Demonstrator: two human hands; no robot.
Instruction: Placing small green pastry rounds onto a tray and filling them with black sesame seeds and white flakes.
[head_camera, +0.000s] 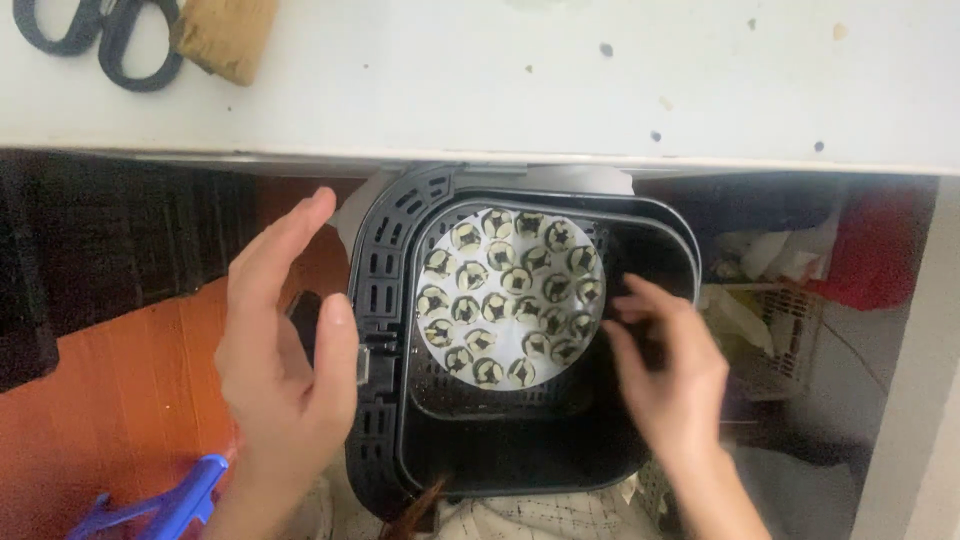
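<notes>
White counter (480, 90), left hand (285, 360) open, right hand (670, 370) in basket (520, 450)

The air-fryer basket (520, 450) looks like matt black plastic outside, with a dull dark slotted tray inside. On it lies a round sheet of smooth white paper (510, 297). The desk (500, 80) has a smooth, pale, slightly speckled top. The scissors (100, 35) have matt dark plastic handles. The floor (120, 400) is glossy reddish wood.
</notes>
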